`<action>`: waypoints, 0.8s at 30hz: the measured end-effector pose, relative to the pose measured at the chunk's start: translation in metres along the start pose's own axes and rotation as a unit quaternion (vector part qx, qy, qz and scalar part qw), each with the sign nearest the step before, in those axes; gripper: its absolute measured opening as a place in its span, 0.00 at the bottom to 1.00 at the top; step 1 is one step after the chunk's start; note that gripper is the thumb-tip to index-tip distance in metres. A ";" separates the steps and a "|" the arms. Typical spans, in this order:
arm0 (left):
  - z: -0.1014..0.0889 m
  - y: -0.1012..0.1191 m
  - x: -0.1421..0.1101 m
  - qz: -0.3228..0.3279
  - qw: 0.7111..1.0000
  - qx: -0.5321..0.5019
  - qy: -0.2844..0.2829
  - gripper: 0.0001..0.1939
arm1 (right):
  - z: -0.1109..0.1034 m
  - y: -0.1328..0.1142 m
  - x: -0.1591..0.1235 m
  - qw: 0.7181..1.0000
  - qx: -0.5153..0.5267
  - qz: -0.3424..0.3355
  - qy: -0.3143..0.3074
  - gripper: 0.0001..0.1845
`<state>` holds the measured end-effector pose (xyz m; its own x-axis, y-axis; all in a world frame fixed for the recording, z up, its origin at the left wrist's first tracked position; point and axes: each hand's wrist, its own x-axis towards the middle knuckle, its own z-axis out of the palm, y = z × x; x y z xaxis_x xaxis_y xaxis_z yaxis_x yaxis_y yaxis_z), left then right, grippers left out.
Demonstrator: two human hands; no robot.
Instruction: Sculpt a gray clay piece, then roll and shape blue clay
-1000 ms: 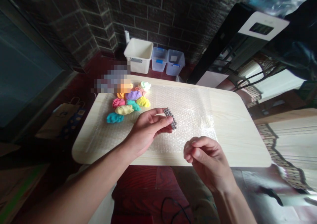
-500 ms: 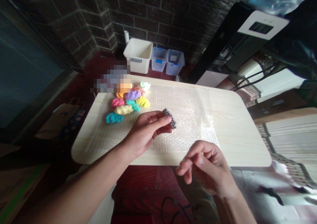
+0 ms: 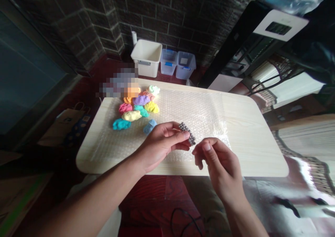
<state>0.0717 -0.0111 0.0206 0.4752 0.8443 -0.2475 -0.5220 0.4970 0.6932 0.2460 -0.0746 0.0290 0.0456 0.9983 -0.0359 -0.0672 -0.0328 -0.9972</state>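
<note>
My left hand (image 3: 170,135) is closed around a slab of small dark grey balls (image 3: 190,139) packed in rows. The thumb presses on its near face, and part of it is hidden behind the thumb and fingers. Just to its right, my right hand (image 3: 220,160) is curled with thumb and forefinger together, apart from the slab. Whatever sits in that pinch, if anything, does not show. Beyond my left wrist lies a grey-blue lump (image 3: 150,126) of what looks like modelling clay. Farther left sit several soft coloured lumps, among them a purple one (image 3: 141,100) and a teal one (image 3: 121,124).
Bubble wrap (image 3: 193,108) covers much of the pale wooden table (image 3: 251,135). On the floor behind stand a white basket (image 3: 148,66) and two clear bins (image 3: 185,67). A black-and-white dispenser (image 3: 277,26) rises at the back right. Paper bags (image 3: 68,121) lie at the left.
My left hand has moved slightly right and nearer with the grey slab, uncovering the grey-blue lump. My right hand has risen toward the slab, its thumb and forefinger now together.
</note>
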 end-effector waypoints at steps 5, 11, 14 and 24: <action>-0.002 0.000 0.001 -0.001 1.000 -0.001 0.002 0.12 | -0.004 0.003 0.001 0.999 0.032 -0.019 0.036 0.07; -0.004 -0.001 0.002 -0.009 1.000 0.016 0.022 0.13 | -0.008 0.001 0.004 0.990 0.107 0.002 0.087 0.07; -0.005 -0.001 0.002 -0.016 0.999 0.017 0.031 0.13 | -0.009 -0.001 0.005 0.984 0.147 0.028 0.097 0.11; -0.011 0.001 0.002 -0.006 0.999 0.022 0.033 0.12 | -0.007 -0.006 0.001 0.987 0.161 0.025 0.008 0.09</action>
<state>0.0640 -0.0060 0.0132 0.4330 0.8505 -0.2987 -0.4844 0.4990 0.7186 0.2537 -0.0732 0.0345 0.0501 0.9948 -0.0888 -0.3823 -0.0630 -0.9219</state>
